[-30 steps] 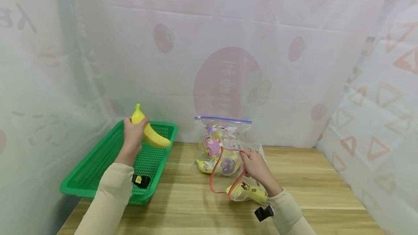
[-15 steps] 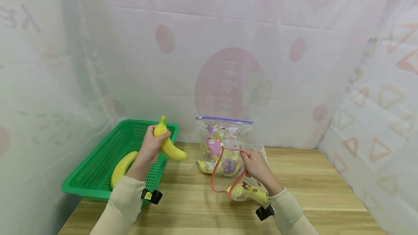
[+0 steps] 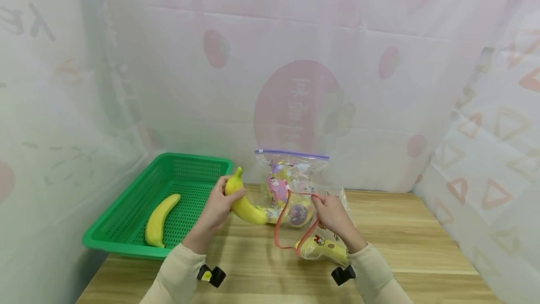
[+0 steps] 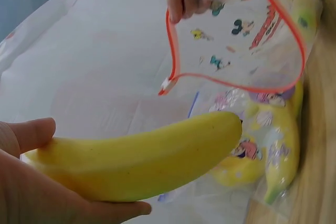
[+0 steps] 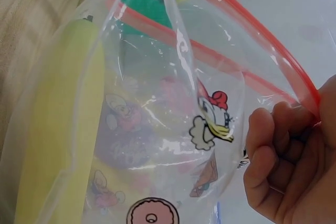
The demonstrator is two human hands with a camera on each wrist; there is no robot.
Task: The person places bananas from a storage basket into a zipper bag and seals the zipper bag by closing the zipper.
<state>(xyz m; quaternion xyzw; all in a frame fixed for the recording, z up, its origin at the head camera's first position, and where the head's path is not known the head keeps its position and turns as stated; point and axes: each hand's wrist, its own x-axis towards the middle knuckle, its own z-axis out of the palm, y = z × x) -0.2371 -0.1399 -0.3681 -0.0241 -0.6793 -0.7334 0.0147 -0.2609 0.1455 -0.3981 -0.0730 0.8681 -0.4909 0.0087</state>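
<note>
My left hand (image 3: 217, 204) grips a yellow banana (image 3: 246, 208) by its stem half; the other end points right at the mouth of a clear zip bag. That bag has a red rim (image 3: 276, 234) standing wide apart, and my right hand (image 3: 333, 212) pinches the rim at its upper right. Inside it lies another banana (image 5: 60, 124), seen through the printed plastic. In the left wrist view, the held banana (image 4: 142, 156) is below the red-rimmed mouth (image 4: 236, 82), apart from it.
A green basket (image 3: 126, 248) at the left holds one banana (image 3: 161, 219). Behind the red-rimmed bag, a second zip bag with a purple seal (image 3: 291, 155) contains bananas and leans near the back curtain. The wooden table (image 3: 405, 243) extends to the right.
My left hand has carried the banana from over the green basket rightward and down toward the red-rimmed bag, uncovering the banana in the basket. My right hand keeps its hold on the rim.
</note>
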